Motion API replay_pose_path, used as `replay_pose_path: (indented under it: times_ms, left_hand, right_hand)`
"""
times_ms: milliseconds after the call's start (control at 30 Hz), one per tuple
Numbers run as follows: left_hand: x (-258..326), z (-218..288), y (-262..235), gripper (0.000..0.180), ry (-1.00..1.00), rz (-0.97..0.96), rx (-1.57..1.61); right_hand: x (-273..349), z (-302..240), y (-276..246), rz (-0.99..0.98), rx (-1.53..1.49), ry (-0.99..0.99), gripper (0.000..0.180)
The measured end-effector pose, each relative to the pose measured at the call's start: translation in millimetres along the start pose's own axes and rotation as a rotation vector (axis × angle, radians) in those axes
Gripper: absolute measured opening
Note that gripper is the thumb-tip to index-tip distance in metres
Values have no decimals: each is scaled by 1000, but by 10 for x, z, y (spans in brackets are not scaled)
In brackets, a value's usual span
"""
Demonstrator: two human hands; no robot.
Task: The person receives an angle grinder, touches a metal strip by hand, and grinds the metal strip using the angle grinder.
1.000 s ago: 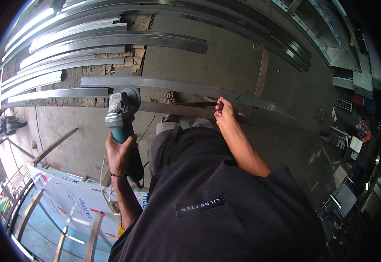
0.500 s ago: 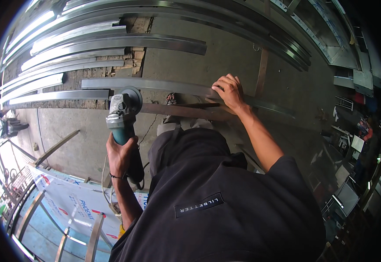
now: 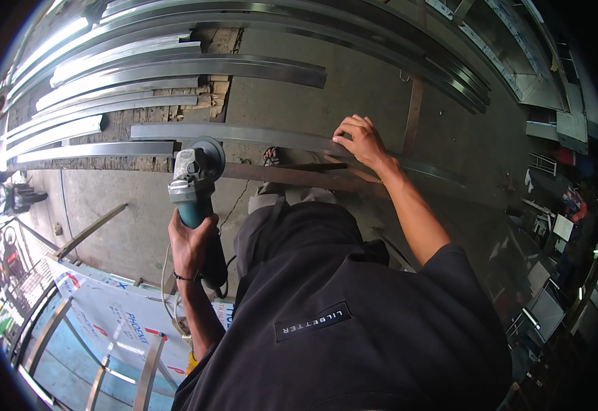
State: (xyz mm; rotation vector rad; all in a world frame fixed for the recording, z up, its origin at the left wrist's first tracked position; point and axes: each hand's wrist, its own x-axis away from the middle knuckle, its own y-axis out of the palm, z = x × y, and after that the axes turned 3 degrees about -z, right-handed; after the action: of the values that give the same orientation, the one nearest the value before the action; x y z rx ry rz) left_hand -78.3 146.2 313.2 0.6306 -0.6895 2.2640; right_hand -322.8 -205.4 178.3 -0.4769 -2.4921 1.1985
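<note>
My left hand (image 3: 191, 243) is closed around the teal body of an angle grinder (image 3: 188, 185). The grinder's grey head points away from me, and its round disc (image 3: 209, 159) is against or just over the near side of a long grey metal bar (image 3: 258, 136); I cannot tell if they touch. Farther right, my right hand (image 3: 360, 142) grips the same bar with curled fingers. The bar runs crosswise in front of me, its right end beyond that hand. What the fingers do under the bar is hidden.
Several metal lengths (image 3: 264, 68) lie crosswise beyond, partly on a worn wooden board (image 3: 134, 123). A brown beam (image 3: 292, 176) crosses near my legs. The grinder's cable (image 3: 166, 281) hangs at left by a film-covered sheet (image 3: 117, 312). A motorcycle (image 3: 18, 197) stands far left.
The whole view has shifted very slightly. Both hands keep their holds on the grinder and the bar, with no other clear movement.
</note>
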Motion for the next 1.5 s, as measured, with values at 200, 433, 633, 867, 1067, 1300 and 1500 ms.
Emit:
replay_pose_path:
  times_ms: [200,433,633,867,1067,1300,1500]
  left_hand:
    - [-2,1,-11,35,-17,-3,0]
    - [-10,51,-16,39,-28,-4,-21]
    - [-15,25,-42,40,-37,-14,-2]
    - [-17,62,-27,42,-27,-25,-21]
    - [-25,118,7,43,-47,-36,-29]
    - [-54,78,19,42,-35,-43,-56]
    - [-50,113,31,42,-46,-54,-35]
  right_hand:
    - [-11,-61,-75,1,-29,51,11]
    - [54,42,-42,-21,-19,29,13]
    - [61,50,-156,-31,-33,44,13]
    - [223,202,-286,-113,-12,90,14]
    - [396,362,-373,-113,17,90,13]
    - [487,397,-402,-77,46,67,11]
    - [531,458,-398,-101,55,94,13]
